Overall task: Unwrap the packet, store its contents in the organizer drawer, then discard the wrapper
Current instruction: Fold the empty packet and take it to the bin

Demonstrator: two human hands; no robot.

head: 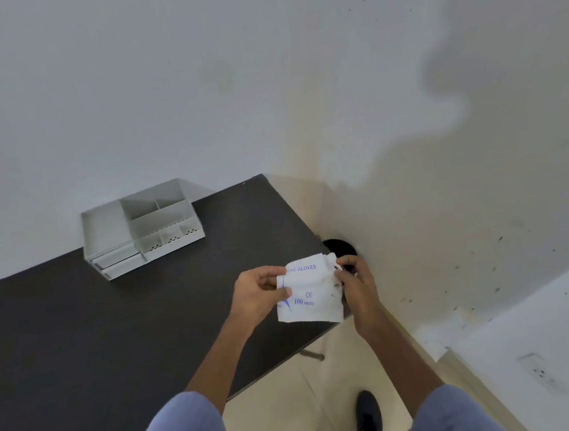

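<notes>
A white plastic packet (308,290) printed with blue "GLOVES" and "100 pieces" is held up over the table's right edge. My left hand (257,295) pinches its left side, and my right hand (356,289) pinches its upper right corner. The top edge of the packet looks ragged. A white desk organizer (141,227) with open compartments and small drawers at its lower left stands at the back of the dark table (97,334), well left of both hands. Its drawers look closed.
A round black bin (339,246) sits on the floor beyond the table's right edge, partly hidden by the packet and my right hand. White walls close in behind and to the right. My shoe (368,414) is on the pale floor.
</notes>
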